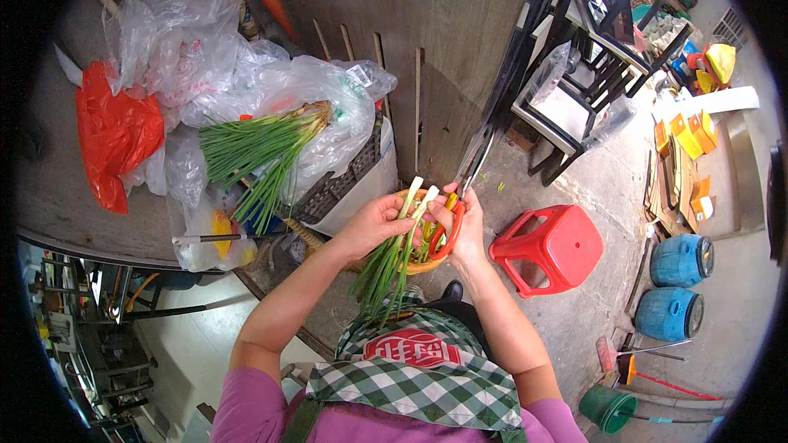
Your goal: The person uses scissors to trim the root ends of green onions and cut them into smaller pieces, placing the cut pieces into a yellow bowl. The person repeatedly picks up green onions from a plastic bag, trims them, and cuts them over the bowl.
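My left hand [381, 221] is closed round a few green onions [394, 264], their white ends up and the green leaves hanging toward my apron. In my right hand [465, 227] are scissors with red-orange handles [456, 231], the blades pointing away from me; its fingertips also touch a white onion end. Beneath both hands stands an orange-yellow basket [425, 266] with green and yellowish pieces in it. A larger bunch of green onions [252, 147] lies on plastic bags to the left.
A dark crate [338, 191] holds bags beside a wooden panel [455, 104]. On the right are a red plastic stool [572, 246], stacked chairs [560, 104], blue barrels [668, 314] and a green bucket [606, 409]. A red bag [117, 135] lies at the left.
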Tool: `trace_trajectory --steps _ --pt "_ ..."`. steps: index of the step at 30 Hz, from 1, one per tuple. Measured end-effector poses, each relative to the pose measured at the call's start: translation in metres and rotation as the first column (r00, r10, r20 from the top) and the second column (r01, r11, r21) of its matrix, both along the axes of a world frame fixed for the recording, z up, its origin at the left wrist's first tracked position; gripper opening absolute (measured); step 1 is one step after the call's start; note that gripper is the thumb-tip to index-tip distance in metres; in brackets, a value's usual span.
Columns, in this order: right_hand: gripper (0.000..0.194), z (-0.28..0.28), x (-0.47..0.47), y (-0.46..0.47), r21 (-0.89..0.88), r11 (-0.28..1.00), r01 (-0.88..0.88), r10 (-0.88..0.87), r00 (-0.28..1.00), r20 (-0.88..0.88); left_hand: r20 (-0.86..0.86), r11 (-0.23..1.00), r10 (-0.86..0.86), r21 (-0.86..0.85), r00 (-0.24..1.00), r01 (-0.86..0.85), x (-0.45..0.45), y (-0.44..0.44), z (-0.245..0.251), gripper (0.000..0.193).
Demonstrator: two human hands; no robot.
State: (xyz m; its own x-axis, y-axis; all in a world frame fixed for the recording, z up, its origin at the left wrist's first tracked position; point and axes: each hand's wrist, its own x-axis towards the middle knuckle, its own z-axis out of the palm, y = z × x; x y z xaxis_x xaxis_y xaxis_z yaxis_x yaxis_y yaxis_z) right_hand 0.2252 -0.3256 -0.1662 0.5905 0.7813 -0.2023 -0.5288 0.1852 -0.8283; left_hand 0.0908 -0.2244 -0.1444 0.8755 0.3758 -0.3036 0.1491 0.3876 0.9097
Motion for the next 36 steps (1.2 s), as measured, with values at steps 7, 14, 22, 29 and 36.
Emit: trace_trajectory --steps 7,14,22,29,36 --pt "0.033 -0.001 0.0 0.002 -0.009 0.988 -0.155 0.155 0.986 0.069 -0.061 0.963 0.077 0.265 0.995 -0.059 0.002 0.008 -0.002 0.02" --pt "0.033 0.001 -0.003 0.001 -0.027 0.986 -0.167 0.169 0.982 0.09 -0.112 0.94 0.107 0.334 0.988 -0.064 0.001 0.007 0.004 0.018" --pt "0.033 -0.002 -0.003 0.0 -0.029 0.99 -0.138 0.14 0.988 0.069 -0.1 0.959 0.102 0.276 0.99 -0.071 0.003 0.009 -0.007 0.017" --pt "0.037 0.001 -0.001 -0.005 -0.007 0.987 -0.163 0.163 0.984 0.071 -0.195 0.874 0.124 0.485 0.973 -0.014 0.014 0.01 -0.01 0.021" --pt "0.039 -0.005 0.002 -0.008 -0.093 0.974 -0.208 0.216 0.972 0.092 -0.18 0.942 0.106 0.334 0.978 -0.041 0.023 0.007 -0.008 0.019"
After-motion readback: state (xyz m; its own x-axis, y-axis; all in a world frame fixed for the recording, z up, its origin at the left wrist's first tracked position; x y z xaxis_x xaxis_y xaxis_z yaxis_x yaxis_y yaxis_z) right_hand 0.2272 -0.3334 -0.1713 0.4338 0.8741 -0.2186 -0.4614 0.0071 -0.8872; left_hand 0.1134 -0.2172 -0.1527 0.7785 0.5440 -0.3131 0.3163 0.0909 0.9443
